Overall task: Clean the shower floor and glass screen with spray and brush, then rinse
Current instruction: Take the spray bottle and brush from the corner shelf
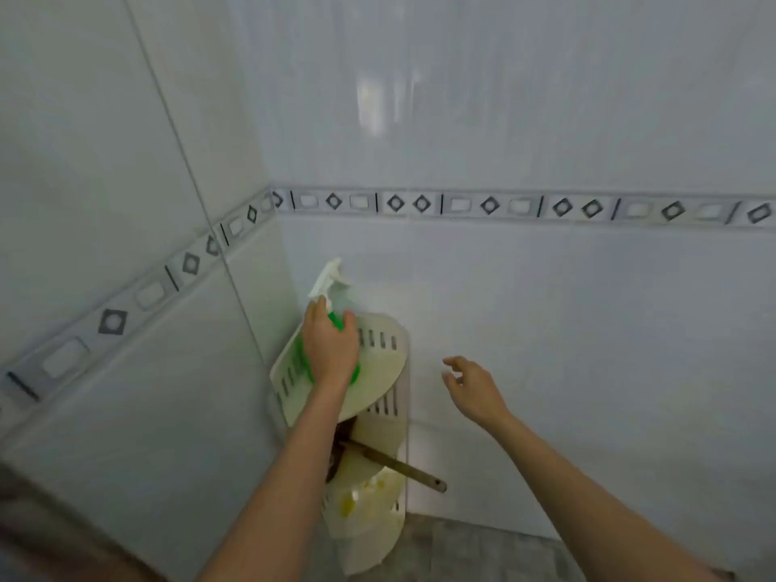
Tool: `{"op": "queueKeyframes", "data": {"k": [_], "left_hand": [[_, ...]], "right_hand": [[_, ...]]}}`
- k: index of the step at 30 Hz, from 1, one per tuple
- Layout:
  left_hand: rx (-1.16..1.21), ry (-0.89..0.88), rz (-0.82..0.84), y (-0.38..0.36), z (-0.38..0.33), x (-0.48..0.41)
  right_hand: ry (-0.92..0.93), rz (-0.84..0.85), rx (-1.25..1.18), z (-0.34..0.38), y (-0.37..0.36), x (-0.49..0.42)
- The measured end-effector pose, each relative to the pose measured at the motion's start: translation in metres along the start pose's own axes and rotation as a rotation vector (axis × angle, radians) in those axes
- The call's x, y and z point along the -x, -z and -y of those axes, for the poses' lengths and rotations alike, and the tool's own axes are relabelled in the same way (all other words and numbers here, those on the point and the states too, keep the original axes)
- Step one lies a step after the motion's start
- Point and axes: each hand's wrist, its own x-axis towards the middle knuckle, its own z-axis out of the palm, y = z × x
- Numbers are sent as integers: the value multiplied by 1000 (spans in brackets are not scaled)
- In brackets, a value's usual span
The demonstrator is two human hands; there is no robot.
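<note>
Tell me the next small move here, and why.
Probably lift the spray bottle clear of the top shelf: the left hand grips it there, while the right hand hangs open and holds nothing. The brush on the lower shelf lies untouched.

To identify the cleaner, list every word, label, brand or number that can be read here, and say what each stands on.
No text can be read.
The green spray bottle: the left hand covers most of its body; no label shows.
The border tiles: only diamonds and rectangles, no letters.
The pale item on the lowest shelf: too blurred to tell.
</note>
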Motion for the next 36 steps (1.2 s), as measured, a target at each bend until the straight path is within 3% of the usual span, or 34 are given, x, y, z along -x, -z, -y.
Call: {"op": "queueKeyframes", "data": {"k": [5, 10, 19, 27, 31, 36], "left_hand": [[92, 122, -85, -21, 28, -13], [180, 30, -108, -39, 48, -45], [298, -24, -136, -41, 51, -93], [289, -33, -108, -39, 51, -96], [305, -5, -136, -41, 42, -91], [307, 18, -177, -42, 31, -84]], "right_hand": [[-135, 299, 100, -57, -73, -11], [-184, 570, 294, -105, -138, -38], [-225, 818, 432, -156, -218, -62], [-240, 899, 269, -165, -229, -69], [-266, 816, 87, -149, -207, -68], [-120, 699, 210, -128, -170, -55]]}}
